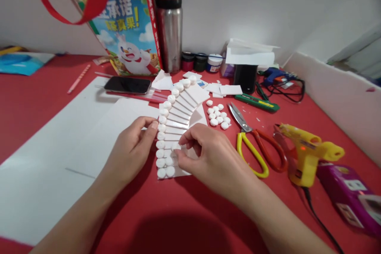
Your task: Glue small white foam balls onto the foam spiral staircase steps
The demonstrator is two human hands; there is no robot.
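A curved white craft piece (pixel 174 129), made of narrow strips fanned in an arc, lies in the middle. Small white round discs (pixel 161 127) line its outer edge, and a shorter second row (pixel 170 161) begins at the near end. My left hand (pixel 135 143) is closed at the left edge, thumb and forefinger together against the discs. Over the near strips, my right hand (pixel 205 154) pinches a small white disc (pixel 175 147) between thumb and forefinger, at the top of the second row. The other right fingers are curled. Beyond that hand sits a pile of loose discs (pixel 216 116).
Scissors (pixel 245 127), a yellow glue gun (pixel 306 149) with a lit red light and a purple box (pixel 348 194) are on the right. Behind are a green cutter (pixel 257 103), paint jars (pixel 201 62), a steel flask (pixel 169 27), a gift bag (pixel 127 27) and a phone (pixel 127 85).
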